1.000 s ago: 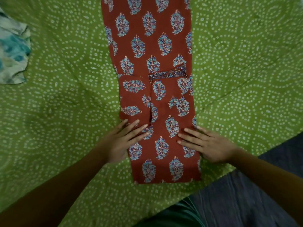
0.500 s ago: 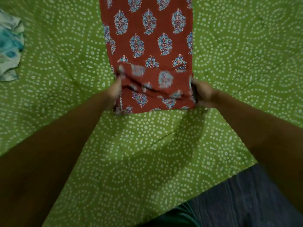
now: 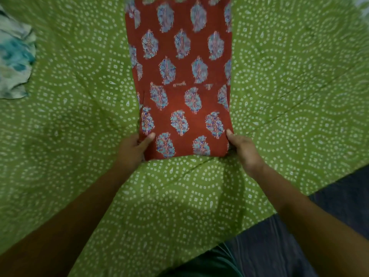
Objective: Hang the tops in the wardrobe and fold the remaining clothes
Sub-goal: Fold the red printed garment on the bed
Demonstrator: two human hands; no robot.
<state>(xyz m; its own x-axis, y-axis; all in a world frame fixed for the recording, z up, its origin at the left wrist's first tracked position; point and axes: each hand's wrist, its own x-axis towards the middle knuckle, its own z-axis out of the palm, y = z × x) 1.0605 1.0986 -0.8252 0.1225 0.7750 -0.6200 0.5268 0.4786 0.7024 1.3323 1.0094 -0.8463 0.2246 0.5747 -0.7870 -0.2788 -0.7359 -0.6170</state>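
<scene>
A rust-red garment [image 3: 180, 76] printed with blue leaf motifs lies in a long strip on the green bedsheet [image 3: 79, 146], running from the top edge toward me. Its near end is doubled over, with the fold edge facing me. My left hand [image 3: 132, 149] grips the near left corner, thumb on top of the cloth. My right hand [image 3: 242, 149] grips the near right corner in the same way, its fingers tucked under the fold.
A white and teal patterned garment [image 3: 15, 56] lies crumpled at the left edge of the bed. The bed's edge runs diagonally at the lower right, with dark blue floor [image 3: 329, 226] beyond it. Green cloth on my body shows at the bottom.
Both hands went from lying flat on the garment to taking hold of its near end, and folded it over away from me. They now grip the corners of the new fold.
</scene>
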